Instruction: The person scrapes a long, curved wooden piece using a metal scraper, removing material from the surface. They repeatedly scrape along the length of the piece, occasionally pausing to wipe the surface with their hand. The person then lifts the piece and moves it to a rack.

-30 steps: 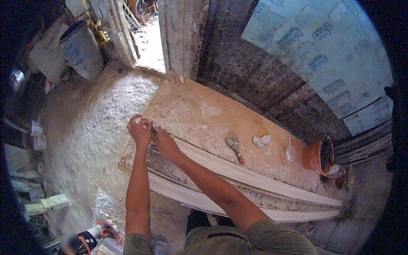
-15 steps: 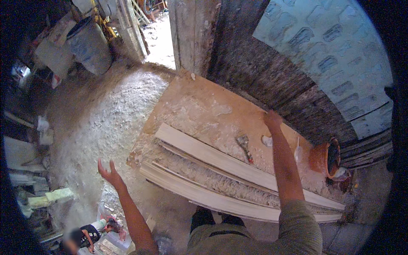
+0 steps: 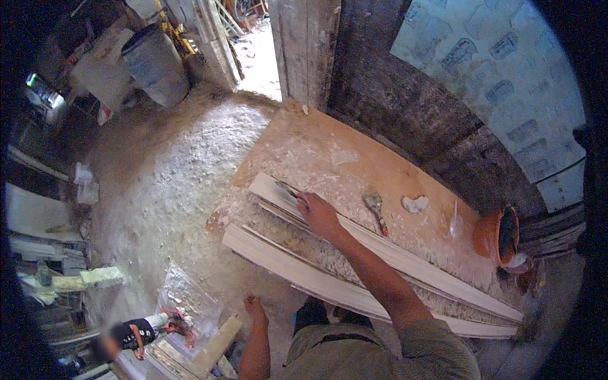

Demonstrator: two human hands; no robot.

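Boards, then: two long pale ones, lying side by side lengthwise on the bench (image 3: 297, 136), with a crusted strip between them. Your far board (image 3: 421, 265) starts close to the bench's left edge and runs toward its right end; your near board (image 3: 291, 267) lies along the front edge.

And there's your right hand (image 3: 318, 212), closed around a slim, grey-bladed tool (image 3: 286, 187), holding it over the left end of that far board; whether the blade touches the wood, I can't tell. Your left hand (image 3: 254, 306) is off the bench, out past the front edge, its fingers loosely curled; I can't tell whether anything is inside.

Across the bench, beyond the far board, you have a paintbrush (image 3: 375, 209) lying with its red-tipped handle toward you. Just to its right, nearer the back edge, a white curved lump (image 3: 415, 204); farther right, a pale, slender spoon-like piece (image 3: 454, 218). By the bench's right end stands an orange pot (image 3: 484, 235), dark inside.

Down to your left, well apart from your hands, a co-worker in a dark top (image 3: 142, 330) sits beside a clear plastic sheet (image 3: 183, 294).
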